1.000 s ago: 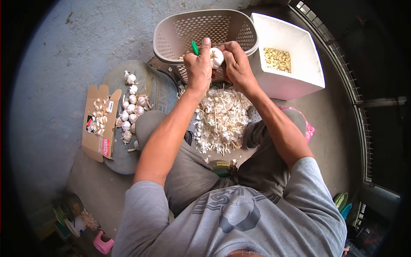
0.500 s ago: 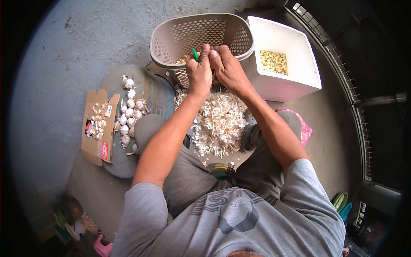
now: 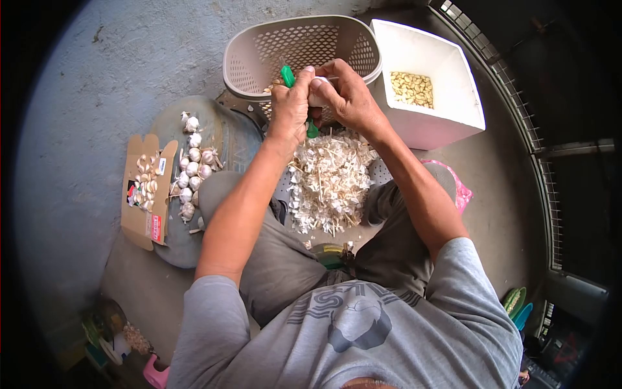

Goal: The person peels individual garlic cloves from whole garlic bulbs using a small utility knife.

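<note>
My left hand (image 3: pixel 290 107) is closed around a green-handled tool (image 3: pixel 287 76), whose green part also shows below the fingers. Between my two hands is a whitish garlic bulb (image 3: pixel 319 93), gripped by my right hand (image 3: pixel 353 100). Both hands are over the near rim of a beige perforated basket (image 3: pixel 236 45), where some cloves show inside. Below them lies a heap of garlic skins (image 3: pixel 330 181) on the floor. The tool's blade cannot be made out.
A white foam box (image 3: pixel 447 120) holding peeled cloves (image 3: pixel 411 89) stands right of the basket. On the left, a round grey surface (image 3: pixel 175 249) bears whole garlic bulbs (image 3: pixel 195 154) and an opened cardboard box (image 3: pixel 136 227) with loose cloves. A pink bag (image 3: pixel 463 196) lies by the right knee.
The hands have turned and shifted slightly left, exposing more of the green tool and the whitish bulb between them. The whole view has shifted a little.
</note>
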Demonstrator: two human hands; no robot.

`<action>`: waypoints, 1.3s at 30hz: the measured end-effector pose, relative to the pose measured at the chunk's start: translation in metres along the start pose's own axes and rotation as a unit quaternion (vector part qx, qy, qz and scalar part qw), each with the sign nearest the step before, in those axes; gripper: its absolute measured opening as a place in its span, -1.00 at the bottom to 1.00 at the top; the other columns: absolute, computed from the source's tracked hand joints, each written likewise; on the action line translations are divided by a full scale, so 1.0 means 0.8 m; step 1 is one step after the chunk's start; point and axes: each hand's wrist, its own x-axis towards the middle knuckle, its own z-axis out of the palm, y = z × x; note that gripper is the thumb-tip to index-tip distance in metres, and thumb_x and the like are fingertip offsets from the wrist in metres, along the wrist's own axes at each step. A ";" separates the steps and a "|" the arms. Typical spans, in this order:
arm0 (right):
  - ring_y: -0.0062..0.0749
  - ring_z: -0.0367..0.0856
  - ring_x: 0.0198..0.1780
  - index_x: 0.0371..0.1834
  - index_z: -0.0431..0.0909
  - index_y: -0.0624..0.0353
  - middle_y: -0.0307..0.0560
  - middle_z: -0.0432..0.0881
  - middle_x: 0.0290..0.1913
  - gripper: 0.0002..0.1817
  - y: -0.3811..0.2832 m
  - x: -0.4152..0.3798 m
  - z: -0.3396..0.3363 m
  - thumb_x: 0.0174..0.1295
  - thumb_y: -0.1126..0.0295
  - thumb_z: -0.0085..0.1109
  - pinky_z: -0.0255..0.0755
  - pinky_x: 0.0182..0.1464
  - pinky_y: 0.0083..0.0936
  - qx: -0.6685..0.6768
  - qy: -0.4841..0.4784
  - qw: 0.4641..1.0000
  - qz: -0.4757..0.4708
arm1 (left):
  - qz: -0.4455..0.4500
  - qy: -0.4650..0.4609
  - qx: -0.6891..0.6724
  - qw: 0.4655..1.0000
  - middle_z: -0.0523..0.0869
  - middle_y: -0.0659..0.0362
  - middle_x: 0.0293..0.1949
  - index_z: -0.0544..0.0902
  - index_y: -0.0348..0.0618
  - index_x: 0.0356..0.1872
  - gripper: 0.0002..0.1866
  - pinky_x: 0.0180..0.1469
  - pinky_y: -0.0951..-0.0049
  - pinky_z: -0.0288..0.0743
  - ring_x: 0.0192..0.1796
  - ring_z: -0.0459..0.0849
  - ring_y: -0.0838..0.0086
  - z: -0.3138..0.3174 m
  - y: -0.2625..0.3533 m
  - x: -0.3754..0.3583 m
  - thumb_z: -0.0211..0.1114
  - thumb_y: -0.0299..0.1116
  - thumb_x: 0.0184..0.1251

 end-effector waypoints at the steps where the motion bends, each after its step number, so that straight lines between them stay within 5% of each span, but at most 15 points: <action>1: -0.51 0.65 -0.32 0.00 0.47 0.37 0.03 0.67 -0.29 -0.63 0.001 -0.001 0.002 0.49 0.21 0.23 0.55 -0.34 -0.48 0.002 0.000 1.000 -0.006 | -0.003 0.000 -0.010 1.000 0.58 0.26 -0.63 0.65 -0.14 -0.40 -0.63 -0.76 0.46 0.32 -0.74 0.47 0.55 -0.001 0.000 0.000 0.32 -0.04 0.47; 20: -0.23 0.65 0.04 0.26 0.26 0.40 0.19 0.60 0.05 -0.62 0.012 -0.006 0.025 0.60 0.31 0.00 0.54 0.11 -0.35 -0.048 -0.027 0.998 -0.001 | -0.097 0.064 -0.054 0.992 0.62 0.33 -0.58 0.67 0.04 -0.37 -0.80 -0.70 0.47 0.19 -0.68 0.50 0.56 -0.015 -0.007 0.019 0.28 -0.16 0.43; 23: -0.33 0.64 -0.02 0.27 0.28 0.37 0.10 0.61 -0.02 -0.63 -0.009 -0.012 0.024 0.60 0.32 -0.01 0.55 0.05 -0.40 -0.056 -0.045 0.997 0.010 | -0.126 0.010 -0.112 0.986 0.64 0.35 -0.57 0.66 0.09 -0.37 -0.78 -0.67 0.49 0.20 -0.65 0.52 0.57 -0.028 -0.010 0.030 0.22 -0.10 0.46; 24: -0.36 0.63 -0.04 0.28 0.29 0.36 0.08 0.61 -0.04 -0.64 -0.019 -0.011 0.022 0.60 0.32 -0.01 0.55 0.02 -0.41 -0.051 -0.054 0.997 0.030 | -0.141 -0.006 -0.146 0.979 0.68 0.23 -0.52 0.68 -0.03 -0.37 -0.75 -0.60 0.35 0.43 -0.58 0.63 0.47 -0.031 -0.006 0.028 0.21 -0.15 0.46; 28: -0.45 0.60 -0.13 0.25 0.32 0.33 0.02 0.60 -0.12 -0.66 -0.020 -0.010 0.021 0.60 0.33 0.01 0.54 -0.07 -0.45 0.015 0.001 0.996 0.086 | -0.099 -0.048 -0.210 0.971 0.72 0.22 -0.42 0.70 -0.07 -0.33 -0.55 -0.49 0.38 0.55 -0.48 0.69 0.44 -0.023 -0.011 0.031 0.22 0.11 0.54; 32: -0.39 0.61 -0.16 0.12 0.33 0.37 0.05 0.62 -0.16 -0.70 0.033 -0.002 0.033 0.55 0.36 0.10 0.54 -0.08 -0.42 -0.068 0.101 0.993 -0.006 | 0.057 0.048 -0.059 0.996 0.74 0.18 -0.37 0.72 -0.22 -0.27 -0.53 -0.36 0.44 0.62 -0.39 0.71 0.52 -0.001 -0.020 0.019 0.32 0.07 0.50; 39: -0.14 0.69 -0.10 0.09 0.27 0.30 0.17 0.63 -0.15 -0.63 0.012 -0.020 0.046 0.41 0.47 0.27 0.57 -0.07 -0.26 -0.145 0.018 0.988 -0.048 | 0.062 0.088 -0.093 0.990 0.76 0.12 -0.36 0.70 -0.32 -0.30 -0.53 -0.32 0.43 0.68 -0.36 0.76 0.44 -0.013 -0.006 0.020 0.31 -0.01 0.52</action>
